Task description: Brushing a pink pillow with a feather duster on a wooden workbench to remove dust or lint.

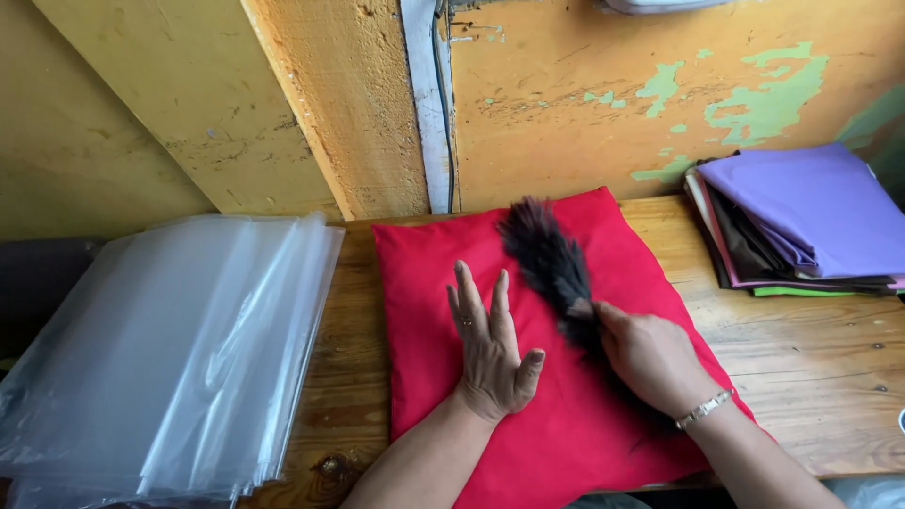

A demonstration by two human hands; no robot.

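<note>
two hands on a red cloth

our left hand lies flat on the red cloth, fingers spread apart and pressing it to the wooden table. our right hand is clamped around the handle end of a black brush, whose bristles rest on the cloth's far half, blurred. we see the cloth at the table's middle, its near edge hanging over the front. left of it sits a stack of clear plastic bags; at the far right, a pile of folded fabrics, purple on top.
</note>
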